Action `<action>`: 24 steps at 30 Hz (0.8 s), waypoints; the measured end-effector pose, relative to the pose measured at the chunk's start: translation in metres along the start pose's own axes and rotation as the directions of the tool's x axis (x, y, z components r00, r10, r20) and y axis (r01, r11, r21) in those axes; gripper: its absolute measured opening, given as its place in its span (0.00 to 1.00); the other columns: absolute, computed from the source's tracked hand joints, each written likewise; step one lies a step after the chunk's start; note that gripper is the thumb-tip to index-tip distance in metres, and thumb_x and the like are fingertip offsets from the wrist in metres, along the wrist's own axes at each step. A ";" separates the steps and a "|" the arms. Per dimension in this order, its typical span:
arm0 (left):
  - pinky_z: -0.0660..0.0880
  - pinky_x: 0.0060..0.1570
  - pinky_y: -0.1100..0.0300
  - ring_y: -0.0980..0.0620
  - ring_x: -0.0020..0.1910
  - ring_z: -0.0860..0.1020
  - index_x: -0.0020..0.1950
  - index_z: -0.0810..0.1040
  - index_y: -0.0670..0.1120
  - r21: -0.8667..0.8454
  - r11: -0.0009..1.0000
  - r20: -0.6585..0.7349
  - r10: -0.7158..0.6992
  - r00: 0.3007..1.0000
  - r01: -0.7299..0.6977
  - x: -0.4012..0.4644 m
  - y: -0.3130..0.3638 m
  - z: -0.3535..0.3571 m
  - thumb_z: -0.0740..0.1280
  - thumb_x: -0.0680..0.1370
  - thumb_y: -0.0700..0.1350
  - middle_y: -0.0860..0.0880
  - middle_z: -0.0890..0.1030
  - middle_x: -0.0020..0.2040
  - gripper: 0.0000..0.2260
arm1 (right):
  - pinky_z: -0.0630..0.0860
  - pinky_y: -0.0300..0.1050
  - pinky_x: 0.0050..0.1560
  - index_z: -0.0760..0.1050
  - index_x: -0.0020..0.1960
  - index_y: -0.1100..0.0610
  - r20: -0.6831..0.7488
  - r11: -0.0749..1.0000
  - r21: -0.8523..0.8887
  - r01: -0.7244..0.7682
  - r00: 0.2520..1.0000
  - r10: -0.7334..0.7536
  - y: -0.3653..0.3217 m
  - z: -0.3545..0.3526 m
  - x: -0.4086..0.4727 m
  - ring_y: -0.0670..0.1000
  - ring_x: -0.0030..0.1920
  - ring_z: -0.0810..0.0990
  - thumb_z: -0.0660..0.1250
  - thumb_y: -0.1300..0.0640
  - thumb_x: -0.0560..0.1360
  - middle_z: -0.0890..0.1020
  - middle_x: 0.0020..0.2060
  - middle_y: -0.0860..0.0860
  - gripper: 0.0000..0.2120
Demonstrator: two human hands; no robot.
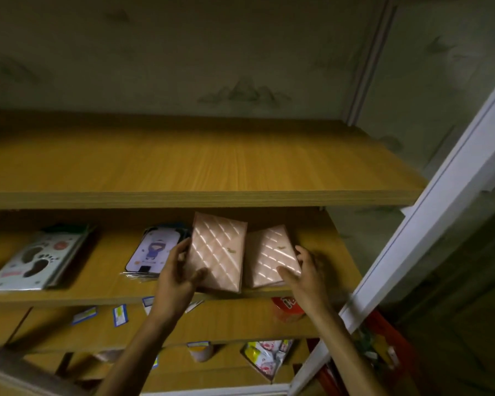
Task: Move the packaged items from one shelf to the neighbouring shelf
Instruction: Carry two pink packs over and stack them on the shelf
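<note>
Both hands gripped pink packets on the middle shelf (pixel 97 292): left hand (pixel 174 277) the taller packet (pixel 216 250), right hand (pixel 307 271) the shorter packet (pixel 272 255). Lower shelves were blurred.

upper shelf (pixel 183 167) bare; phone-case pack (pixel 155 252) just left of pink packs (pixel 217 252)

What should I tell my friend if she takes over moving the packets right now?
Left hand: gripping the left pink quilted packet by its left edge.
Right hand: gripping the right pink quilted packet.
Both packets are on the middle shelf, at its right end.
The cartoon-girl packet and footprint packet lie on the same shelf, untouched.
The upper shelf holds nothing visible.
Done: nothing moved that can be seen.
Left: carry the packets to the neighbouring shelf.
</note>
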State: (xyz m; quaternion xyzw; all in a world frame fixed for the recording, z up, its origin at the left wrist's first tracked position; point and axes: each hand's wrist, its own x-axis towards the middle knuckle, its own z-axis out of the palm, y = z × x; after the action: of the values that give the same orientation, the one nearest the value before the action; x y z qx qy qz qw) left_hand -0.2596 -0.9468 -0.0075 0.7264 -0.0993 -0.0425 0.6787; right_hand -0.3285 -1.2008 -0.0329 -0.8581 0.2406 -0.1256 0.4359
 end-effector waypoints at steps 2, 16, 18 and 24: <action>0.80 0.51 0.52 0.51 0.60 0.76 0.71 0.67 0.52 0.017 1.000 0.002 0.012 1.000 -0.012 0.000 -0.001 0.005 0.70 0.74 0.35 0.51 0.75 0.61 0.28 | 0.76 0.53 0.55 0.62 0.73 0.49 -0.022 0.991 -0.115 0.062 0.998 -0.065 0.003 -0.008 0.000 0.54 0.65 0.69 0.65 0.39 0.74 0.68 0.68 0.51 0.31; 0.78 0.54 0.40 0.45 0.59 0.77 0.72 0.63 0.48 -0.057 0.988 0.070 -0.137 0.988 0.141 0.017 0.000 0.087 0.69 0.74 0.34 0.47 0.75 0.61 0.29 | 0.69 0.53 0.67 0.60 0.74 0.48 0.078 0.888 -0.420 0.186 0.982 -0.169 0.015 -0.057 0.009 0.52 0.72 0.64 0.64 0.45 0.76 0.66 0.72 0.50 0.29; 0.78 0.54 0.41 0.44 0.59 0.78 0.72 0.64 0.48 -0.035 0.989 0.086 -0.140 0.986 0.143 0.021 -0.006 0.098 0.70 0.74 0.34 0.45 0.76 0.61 0.29 | 0.69 0.50 0.66 0.60 0.74 0.48 0.085 0.867 -0.450 0.215 0.977 -0.198 0.016 -0.059 0.009 0.52 0.71 0.64 0.64 0.45 0.76 0.67 0.71 0.50 0.29; 0.79 0.42 0.62 0.52 0.52 0.77 0.65 0.65 0.51 0.158 0.977 0.073 -0.157 0.985 0.144 0.025 -0.011 0.116 0.67 0.75 0.34 0.54 0.75 0.51 0.23 | 0.68 0.47 0.65 0.61 0.74 0.48 0.099 0.847 -0.478 0.232 0.973 -0.211 0.021 -0.064 0.013 0.51 0.70 0.64 0.63 0.46 0.77 0.68 0.70 0.49 0.27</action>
State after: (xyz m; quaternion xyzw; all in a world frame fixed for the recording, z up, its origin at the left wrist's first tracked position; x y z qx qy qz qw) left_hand -0.2575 -1.0649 -0.0259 0.7789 -0.0759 -0.1172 0.6114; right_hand -0.3507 -1.2618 -0.0124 -0.9645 0.1545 -0.0919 0.1937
